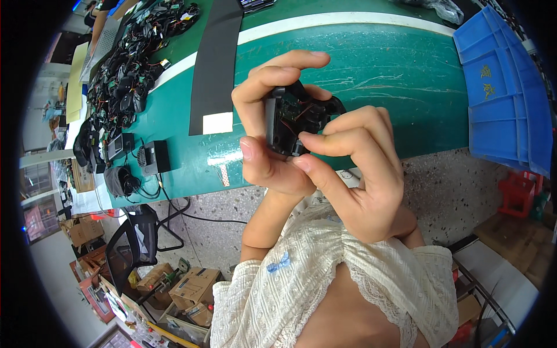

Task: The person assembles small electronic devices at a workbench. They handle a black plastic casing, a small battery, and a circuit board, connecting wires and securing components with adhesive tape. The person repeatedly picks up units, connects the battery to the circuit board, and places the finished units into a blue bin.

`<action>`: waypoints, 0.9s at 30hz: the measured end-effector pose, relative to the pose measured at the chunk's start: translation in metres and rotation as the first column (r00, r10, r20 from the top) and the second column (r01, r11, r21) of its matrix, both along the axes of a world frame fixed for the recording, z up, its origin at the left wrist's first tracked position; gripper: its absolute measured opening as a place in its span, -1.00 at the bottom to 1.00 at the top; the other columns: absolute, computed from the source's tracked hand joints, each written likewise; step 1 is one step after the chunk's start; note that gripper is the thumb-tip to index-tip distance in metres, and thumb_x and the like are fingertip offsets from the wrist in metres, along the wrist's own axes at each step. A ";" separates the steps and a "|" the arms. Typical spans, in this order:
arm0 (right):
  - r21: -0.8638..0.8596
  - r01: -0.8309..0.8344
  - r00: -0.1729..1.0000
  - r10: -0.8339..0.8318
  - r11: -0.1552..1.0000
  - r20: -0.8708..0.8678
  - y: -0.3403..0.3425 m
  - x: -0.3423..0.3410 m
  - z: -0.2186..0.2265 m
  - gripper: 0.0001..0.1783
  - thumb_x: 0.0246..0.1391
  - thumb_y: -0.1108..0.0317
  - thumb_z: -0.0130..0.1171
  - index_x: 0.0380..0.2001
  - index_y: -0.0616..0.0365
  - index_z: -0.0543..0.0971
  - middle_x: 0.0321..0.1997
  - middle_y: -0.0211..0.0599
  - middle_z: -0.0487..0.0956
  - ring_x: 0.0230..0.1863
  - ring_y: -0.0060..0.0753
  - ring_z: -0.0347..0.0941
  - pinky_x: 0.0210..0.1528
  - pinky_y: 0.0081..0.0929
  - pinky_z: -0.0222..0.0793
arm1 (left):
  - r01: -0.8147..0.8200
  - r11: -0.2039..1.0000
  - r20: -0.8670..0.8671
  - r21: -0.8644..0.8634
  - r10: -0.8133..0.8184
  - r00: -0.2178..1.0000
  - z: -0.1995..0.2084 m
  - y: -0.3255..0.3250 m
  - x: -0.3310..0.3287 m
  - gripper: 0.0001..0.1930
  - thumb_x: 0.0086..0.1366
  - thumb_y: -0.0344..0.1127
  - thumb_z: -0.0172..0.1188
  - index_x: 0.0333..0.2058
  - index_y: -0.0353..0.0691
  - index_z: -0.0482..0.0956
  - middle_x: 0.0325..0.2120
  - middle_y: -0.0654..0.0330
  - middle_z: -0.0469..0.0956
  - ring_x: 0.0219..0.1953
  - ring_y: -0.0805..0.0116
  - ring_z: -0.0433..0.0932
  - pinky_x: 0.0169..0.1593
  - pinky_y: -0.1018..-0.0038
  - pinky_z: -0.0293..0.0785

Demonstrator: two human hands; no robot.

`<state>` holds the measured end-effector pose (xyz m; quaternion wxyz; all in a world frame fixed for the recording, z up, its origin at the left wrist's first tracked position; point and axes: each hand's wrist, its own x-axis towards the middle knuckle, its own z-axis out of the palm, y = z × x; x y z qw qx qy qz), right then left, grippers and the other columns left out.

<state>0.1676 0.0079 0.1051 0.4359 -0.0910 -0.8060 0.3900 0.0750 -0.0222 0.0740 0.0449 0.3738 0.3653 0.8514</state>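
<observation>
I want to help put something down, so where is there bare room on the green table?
The biggest bare patch of green table lies between the right hand and the blue crate, nearer than the white stripe. A smaller one lies between the dark mat and the black box. The left is crowded with a tangled pile of black parts.

Bright indoor light, seemingly from above. Sharp white glare on the green tabletop [371, 64] left of the hands; fainter sheen along its scuffs. White card [217, 123] nearly washed out. Left hand [284, 177] and right hand [371, 174] well lit, reasonably sharp. Interior of black plastic housing [277, 133] dark, fine detail hard to read. Fisheye distortion: white stripe [325, 21] and blue crate [510, 124] bowed; corners black; far-left background soft.
</observation>
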 end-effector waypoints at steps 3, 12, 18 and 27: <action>-0.077 -0.080 0.996 0.082 0.994 0.028 0.000 0.004 0.000 -0.76 -0.25 0.59 0.28 -0.40 0.25 0.51 -0.41 -0.25 0.46 -0.39 -0.35 0.35 -0.31 -0.51 0.26 | -0.043 0.999 -0.042 -0.031 0.041 0.998 -0.001 -0.001 -0.001 -0.42 0.23 0.18 -0.44 -0.18 -0.26 0.26 -0.21 -0.18 0.42 -0.26 0.26 0.42 -0.32 0.54 0.41; -0.022 -0.041 0.998 0.042 0.999 0.045 0.002 0.003 0.005 -0.74 -0.25 0.61 0.28 -0.38 0.28 0.49 -0.49 -0.25 0.50 -0.44 -0.34 0.41 -0.41 -0.50 0.31 | 0.009 0.998 0.042 -0.062 -0.007 0.999 -0.001 0.001 0.002 -0.43 0.21 0.17 -0.41 -0.21 -0.26 0.27 -0.22 -0.14 0.43 -0.27 0.32 0.39 -0.33 0.55 0.33; 0.036 -0.045 0.993 0.041 0.998 0.113 0.007 0.005 0.009 -0.75 -0.25 0.62 0.26 -0.40 0.29 0.48 -0.51 -0.25 0.49 -0.46 -0.33 0.40 -0.44 -0.50 0.30 | -0.002 0.985 -0.004 -0.173 0.002 1.000 -0.006 -0.001 0.002 -0.46 0.20 0.13 -0.43 -0.22 -0.25 0.28 -0.22 -0.09 0.43 -0.26 0.36 0.35 -0.33 0.57 0.29; 0.084 -0.048 0.984 0.033 0.995 0.173 0.008 0.007 0.014 -0.78 -0.26 0.63 0.23 -0.45 0.30 0.44 -0.50 -0.24 0.44 -0.47 -0.30 0.34 -0.46 -0.43 0.27 | 0.035 0.981 0.037 -0.192 -0.029 0.999 -0.006 0.001 0.005 -0.49 0.19 0.11 -0.41 -0.23 -0.23 0.28 -0.20 -0.05 0.43 -0.24 0.39 0.33 -0.32 0.57 0.26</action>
